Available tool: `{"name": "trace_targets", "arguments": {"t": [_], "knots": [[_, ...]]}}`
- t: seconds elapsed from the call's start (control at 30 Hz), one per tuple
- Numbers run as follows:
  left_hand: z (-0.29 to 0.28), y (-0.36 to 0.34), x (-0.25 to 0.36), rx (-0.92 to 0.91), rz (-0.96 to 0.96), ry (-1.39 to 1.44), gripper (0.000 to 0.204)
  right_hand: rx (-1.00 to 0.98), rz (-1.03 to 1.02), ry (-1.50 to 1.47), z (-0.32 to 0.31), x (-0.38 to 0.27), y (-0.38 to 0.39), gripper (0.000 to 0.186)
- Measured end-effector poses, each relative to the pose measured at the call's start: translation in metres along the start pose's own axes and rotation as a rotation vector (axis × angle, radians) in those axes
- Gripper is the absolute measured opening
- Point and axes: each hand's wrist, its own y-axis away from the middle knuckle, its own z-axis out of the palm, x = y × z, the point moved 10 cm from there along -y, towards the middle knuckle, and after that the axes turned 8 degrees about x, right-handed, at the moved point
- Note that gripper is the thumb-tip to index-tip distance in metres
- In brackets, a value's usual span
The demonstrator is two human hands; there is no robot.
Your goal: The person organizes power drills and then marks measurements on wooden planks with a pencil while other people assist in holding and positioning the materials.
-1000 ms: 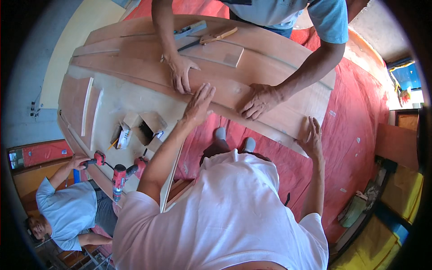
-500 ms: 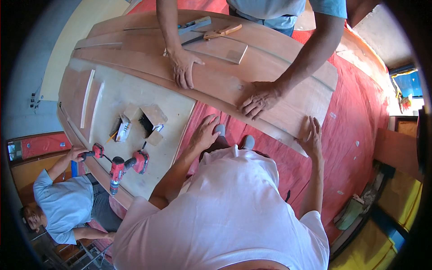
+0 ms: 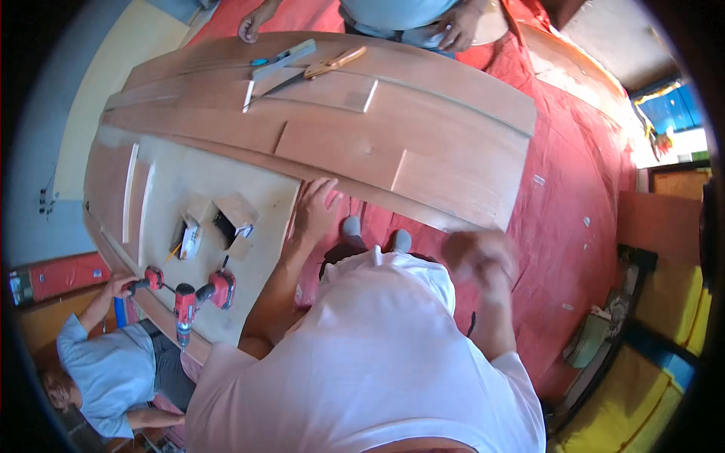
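My left hand (image 3: 316, 210) is at the near edge of a large curved wooden panel (image 3: 461, 143), close to the corner of a pale board (image 3: 260, 189). Its fingers are stretched up against the edge and hold nothing I can see. My right hand (image 3: 479, 253), smeared by motion, is just off the panel's near right edge, over the red floor covering. Thin wooden pieces (image 3: 332, 147) lie on the panel. Beyond them rest a handsaw (image 3: 332, 64) with a wooden handle and a grey bar-shaped tool (image 3: 285, 59).
On the pale board stand red cordless drills (image 3: 185, 302), an open cardboard box (image 3: 236, 213) and a pencil (image 3: 175, 248). One co-worker (image 3: 121, 362) at left touches a red tool; another (image 3: 400, 15) stands across the panel. Red sheeting (image 3: 574, 196) covers the floor.
The co-worker opposite has taken both hands off the panel and drawn back. My right hand has left the panel's edge and moved toward me. The whole view has shifted slightly.
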Motion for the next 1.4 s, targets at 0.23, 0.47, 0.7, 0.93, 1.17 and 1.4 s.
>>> {"name": "trace_targets", "arguments": {"t": [0.23,0.47,0.7,0.93,1.17,1.4], "knots": [[-0.008,-0.009,-0.003,0.093,0.023,-0.037,0.022,-0.215,-0.065,-0.066,0.041,-0.001,-0.034,0.076],[-0.006,0.049,-0.097,0.065,-0.399,0.033,0.02,-0.098,0.114,0.643,0.016,0.108,-0.031,0.027],[-0.051,0.042,-0.119,0.31,-0.409,-0.009,0.023,-0.24,-0.085,1.124,0.029,0.17,-0.056,0.072],[-0.062,-0.01,-0.142,0.455,-0.392,0.017,0.041,-0.379,-0.082,1.367,0.036,0.207,-0.074,0.098],[-0.04,-0.037,-0.163,0.335,-0.452,0.131,0.05,-0.375,-0.101,1.234,0.041,0.216,-0.077,0.098],[-0.131,-0.049,-0.078,0.692,-0.216,0.118,0.034,-0.265,0.47,0.475,-0.009,0.185,-0.068,0.061]]}}
